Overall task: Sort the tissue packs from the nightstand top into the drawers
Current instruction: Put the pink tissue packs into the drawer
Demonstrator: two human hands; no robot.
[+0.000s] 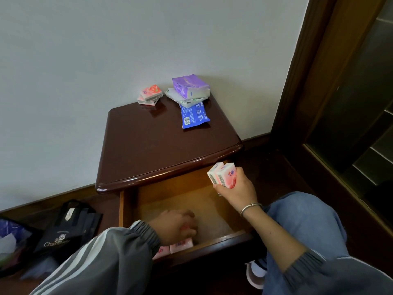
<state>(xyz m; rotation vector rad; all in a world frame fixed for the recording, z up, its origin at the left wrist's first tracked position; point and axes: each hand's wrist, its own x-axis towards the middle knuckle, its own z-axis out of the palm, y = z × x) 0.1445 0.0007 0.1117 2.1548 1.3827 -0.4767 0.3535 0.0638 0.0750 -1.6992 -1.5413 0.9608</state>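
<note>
Right hand [236, 189] grips two pink packs [222, 174] over open drawer [180, 194], long axes tilted toward far-left. Left hand [175, 225] inside drawer, fingers curled round third pink pack [185, 227].

Grey sleeve [102, 258] with white stripes and ribbed cuff [148, 233] behind the left fingers [189, 232]; silver bracelet [249, 207] behind the right fingers [239, 174]; blue jeans [308, 220].

Bare drawer [191, 201] floor beyond pink packs [181, 244] at its front
</note>
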